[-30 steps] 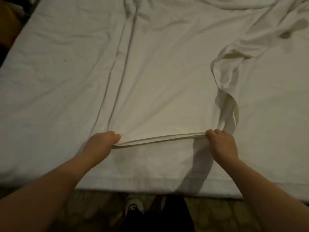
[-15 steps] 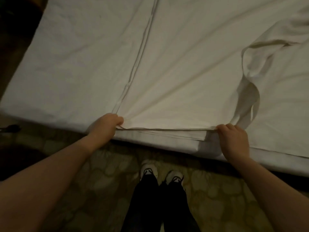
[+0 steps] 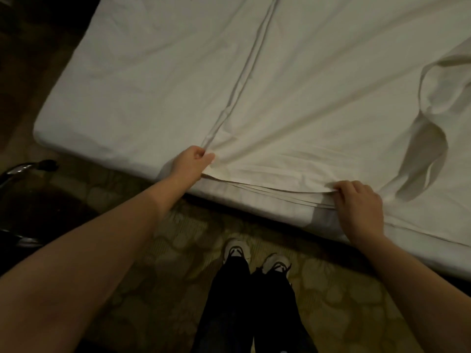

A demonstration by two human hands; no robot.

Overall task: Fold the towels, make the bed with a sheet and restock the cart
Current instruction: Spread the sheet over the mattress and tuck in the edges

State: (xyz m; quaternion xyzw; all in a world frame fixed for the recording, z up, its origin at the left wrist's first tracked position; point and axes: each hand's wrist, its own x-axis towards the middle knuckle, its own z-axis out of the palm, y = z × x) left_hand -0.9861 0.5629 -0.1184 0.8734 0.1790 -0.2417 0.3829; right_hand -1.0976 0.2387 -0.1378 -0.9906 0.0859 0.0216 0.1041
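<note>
A white sheet (image 3: 318, 103) lies spread over the bed (image 3: 107, 103), its folded edge running along the near side of the mattress. My left hand (image 3: 190, 165) pinches that edge where a long crease starts. My right hand (image 3: 359, 200) grips the same edge further right, fingers curled over the layered hem. Tension wrinkles fan out from both hands. At the right, part of the sheet is bunched into a raised loop (image 3: 433, 138).
The mattress corner (image 3: 42, 128) sits at the left. Patterned carpet (image 3: 178, 250) lies below the bed, with my shoes (image 3: 257, 256) close to its side. A dark object with a metal bar (image 3: 23, 169) stands on the floor at the left.
Both hands have drawn the sheet's edge toward me, from well onto the mattress to its near side. The view has tilted down, showing floor and shoes.
</note>
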